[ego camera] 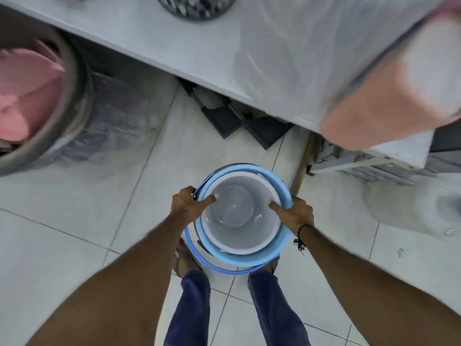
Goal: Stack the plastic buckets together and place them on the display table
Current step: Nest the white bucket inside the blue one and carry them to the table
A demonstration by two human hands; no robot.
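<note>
A stack of nested plastic buckets hangs over the tiled floor in front of my legs: a grey-white inner bucket inside a light blue rim, with a blue handle hanging down on the near side. My left hand grips the left rim, thumb inside the inner bucket. My right hand grips the right rim the same way. The white display table stretches across the top of the view, its edge a little beyond the buckets.
On the table stand a dark patterned round basket and pink-and-white goods wrapped in clear plastic at the right. A large grey tub holding pink items sits on the floor at left. Dark boxes lie under the table.
</note>
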